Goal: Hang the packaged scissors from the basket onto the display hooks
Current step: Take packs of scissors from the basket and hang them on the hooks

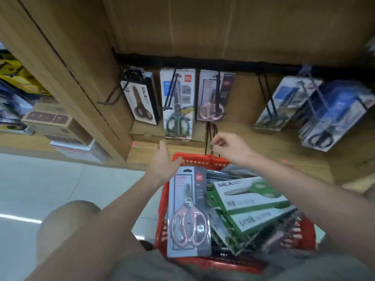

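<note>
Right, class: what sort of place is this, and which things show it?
Most likely a shop aisle: packaged scissors hang from black wire display hooks on a wooden panel, and a red plastic basket holds more packs.

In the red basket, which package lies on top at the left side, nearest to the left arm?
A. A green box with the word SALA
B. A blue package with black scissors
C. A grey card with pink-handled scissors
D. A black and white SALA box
C: the grey card with pink-handled scissors lies on top at the left side of the red basket, while the green SALA boxes lie further right.
</note>
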Available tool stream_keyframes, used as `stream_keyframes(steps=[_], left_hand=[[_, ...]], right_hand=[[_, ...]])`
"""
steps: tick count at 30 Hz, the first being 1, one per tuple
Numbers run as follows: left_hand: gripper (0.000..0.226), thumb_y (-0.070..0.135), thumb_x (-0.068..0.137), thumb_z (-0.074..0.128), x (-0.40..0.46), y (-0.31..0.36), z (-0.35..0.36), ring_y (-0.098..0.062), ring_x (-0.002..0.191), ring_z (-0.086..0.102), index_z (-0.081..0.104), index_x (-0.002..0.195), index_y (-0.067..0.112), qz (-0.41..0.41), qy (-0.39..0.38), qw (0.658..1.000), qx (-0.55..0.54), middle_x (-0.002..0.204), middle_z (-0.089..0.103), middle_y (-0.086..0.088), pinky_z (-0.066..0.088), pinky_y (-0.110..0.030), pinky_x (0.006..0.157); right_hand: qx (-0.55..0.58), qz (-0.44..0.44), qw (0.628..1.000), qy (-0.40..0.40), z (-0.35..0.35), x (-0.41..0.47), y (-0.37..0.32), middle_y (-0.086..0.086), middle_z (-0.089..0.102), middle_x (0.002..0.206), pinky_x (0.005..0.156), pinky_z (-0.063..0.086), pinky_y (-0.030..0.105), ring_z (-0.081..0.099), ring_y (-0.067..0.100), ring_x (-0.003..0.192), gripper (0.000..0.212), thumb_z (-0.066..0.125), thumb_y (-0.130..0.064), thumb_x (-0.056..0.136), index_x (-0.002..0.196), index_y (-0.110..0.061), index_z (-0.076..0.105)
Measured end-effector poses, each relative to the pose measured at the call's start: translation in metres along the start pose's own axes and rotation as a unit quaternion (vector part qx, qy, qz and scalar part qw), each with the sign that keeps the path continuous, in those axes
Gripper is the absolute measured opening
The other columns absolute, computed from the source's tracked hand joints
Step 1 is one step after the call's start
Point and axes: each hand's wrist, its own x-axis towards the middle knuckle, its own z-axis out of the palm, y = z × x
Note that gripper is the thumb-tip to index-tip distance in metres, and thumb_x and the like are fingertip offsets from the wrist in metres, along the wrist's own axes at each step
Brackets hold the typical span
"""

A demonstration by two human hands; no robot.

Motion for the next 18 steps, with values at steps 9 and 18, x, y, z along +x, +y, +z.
stream_keyframes(steps=[9, 18], left_hand=[[0.086, 0.074, 0.091, 0.059, -0.048, 0.045, 0.114, -0.035, 0.126, 0.057, 0.038, 0.145, 0.009, 0.034, -0.200, 0.961, 0.189, 0.139, 0.053, -0.017, 0.048, -0.041, 0.094], [0.115, 0.079, 0.089, 0.058, -0.058, 0.053, 0.112, -0.032, 0.121, 0.065, 0.004, 0.165, 0.012, -0.111, -0.274, 0.945, 0.137, 0.168, 0.034, -0.015, 0.059, -0.037, 0.094]], right_hand=[[-0.155, 0.130, 0.967, -0.154, -0.046, -0.079, 0.128, 0.007, 0.046, 0.158, 0.116, 0.042, 0.049, 0.049, 0.031, 0.140, 0.073, 0.069, -0.052, 0.090, 0.154, -0.033, 0.041], [-0.047, 0.219, 0.958, -0.179, -0.051, -0.083, 0.153, 0.008, 0.018, 0.173, 0.125, 0.028, 0.054, 0.023, 0.034, 0.157, 0.120, 0.080, -0.060, 0.076, 0.166, -0.026, 0.008]])
